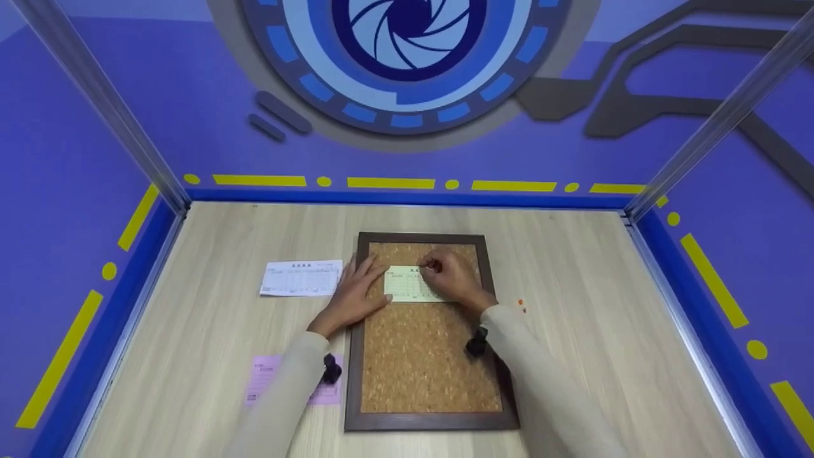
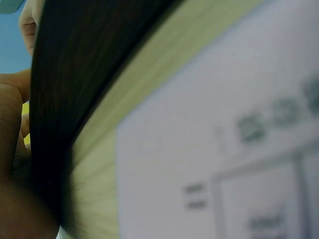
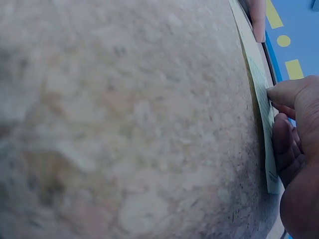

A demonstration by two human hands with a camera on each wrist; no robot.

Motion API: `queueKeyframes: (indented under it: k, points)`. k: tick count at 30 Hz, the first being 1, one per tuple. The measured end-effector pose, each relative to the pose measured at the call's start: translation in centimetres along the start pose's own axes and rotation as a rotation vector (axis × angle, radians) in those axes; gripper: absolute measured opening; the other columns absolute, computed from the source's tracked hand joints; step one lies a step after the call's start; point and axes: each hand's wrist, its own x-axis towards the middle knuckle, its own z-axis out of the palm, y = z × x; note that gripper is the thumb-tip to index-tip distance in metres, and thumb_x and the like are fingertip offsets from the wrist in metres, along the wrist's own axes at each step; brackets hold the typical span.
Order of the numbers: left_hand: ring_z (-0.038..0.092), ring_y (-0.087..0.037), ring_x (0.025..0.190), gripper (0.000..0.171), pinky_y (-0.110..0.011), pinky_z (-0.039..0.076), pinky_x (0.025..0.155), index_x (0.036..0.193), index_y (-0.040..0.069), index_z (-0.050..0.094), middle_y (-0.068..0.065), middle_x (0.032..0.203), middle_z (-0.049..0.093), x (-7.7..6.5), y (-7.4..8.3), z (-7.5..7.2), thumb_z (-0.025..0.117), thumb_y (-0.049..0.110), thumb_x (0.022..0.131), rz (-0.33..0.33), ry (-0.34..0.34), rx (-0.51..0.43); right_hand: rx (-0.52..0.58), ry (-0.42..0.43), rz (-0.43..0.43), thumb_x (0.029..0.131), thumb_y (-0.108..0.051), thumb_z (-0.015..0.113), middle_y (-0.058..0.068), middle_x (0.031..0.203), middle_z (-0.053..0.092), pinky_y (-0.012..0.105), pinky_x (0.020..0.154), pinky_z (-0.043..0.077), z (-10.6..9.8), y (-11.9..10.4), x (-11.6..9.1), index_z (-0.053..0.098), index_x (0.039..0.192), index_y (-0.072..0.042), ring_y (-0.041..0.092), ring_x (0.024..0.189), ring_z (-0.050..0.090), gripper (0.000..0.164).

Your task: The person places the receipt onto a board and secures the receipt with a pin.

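Observation:
A cork board in a dark brown frame lies on the table. On its upper part lies a pale green printed slip. My left hand rests across the board's left edge with fingers spread, its thumb at the slip's lower left corner. With thumb and forefinger together, my right hand pinches a small thing over the slip's upper middle. The fingertips hide most of that thing. In the right wrist view, the right hand's thumb is right at the green slip, with the other fingers curled.
Left of the board lies a white printed slip, partly beside the left fingers. A pink slip is partly covered by the left sleeve. Small orange pieces lie right of the board. Blue patterned walls enclose the table.

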Motion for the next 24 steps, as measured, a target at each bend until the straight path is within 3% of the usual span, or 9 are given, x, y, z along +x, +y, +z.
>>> queueKeyframes:
  k: [4, 11, 18, 24]
  points:
    - [-0.003, -0.049, 0.168, 0.072, -0.073, 0.008, 0.13, 0.165, 0.018, 0.052, -0.011, 0.183, 0.021, 0.1, -0.2, 0.1, 0.074, 0.043, 0.101, -0.006, -0.006, -0.003, 0.027, 0.024, -0.022, 0.097, -0.008, 0.077, 0.004, 0.103, 0.074, 0.034, 0.081, 0.055, 0.0, 0.3, -0.1, 0.082, 0.105, -0.009, 0.016, 0.091, 0.065, 0.01]
    - [-0.002, -0.051, 0.168, 0.074, -0.073, 0.006, 0.131, 0.166, 0.018, 0.05, -0.012, 0.183, 0.021, 0.1, -0.2, 0.1, 0.074, 0.043, 0.101, 0.004, -0.01, -0.013, 0.2, 0.079, -0.094, 0.1, -0.001, 0.076, 0.007, 0.096, 0.076, 0.027, 0.075, 0.054, -0.6, 0.2, -0.8, 0.08, 0.103, 0.0, 0.016, 0.086, 0.066, 0.005]
    - [-0.001, -0.051, 0.168, 0.073, -0.068, 0.004, 0.132, 0.165, 0.014, 0.052, -0.014, 0.183, 0.022, 0.2, 0.0, 0.0, 0.075, 0.037, 0.1, 0.006, -0.005, -0.024, 0.174, 0.134, -0.114, 0.102, -0.007, 0.078, 0.003, 0.099, 0.078, 0.029, 0.077, 0.058, -1.8, -0.1, -1.9, 0.081, 0.108, 0.0, 0.017, 0.088, 0.071, 0.01]
    - [-0.003, -0.05, 0.168, 0.073, -0.068, 0.002, 0.132, 0.166, 0.015, 0.05, -0.013, 0.183, 0.02, 0.2, -0.3, 0.1, 0.074, 0.038, 0.1, 0.003, -0.002, -0.027, 0.22, 0.135, -0.155, 0.103, -0.007, 0.078, 0.005, 0.102, 0.079, 0.031, 0.082, 0.059, -2.7, -0.4, -2.7, 0.08, 0.111, 0.003, 0.02, 0.094, 0.072, 0.014]
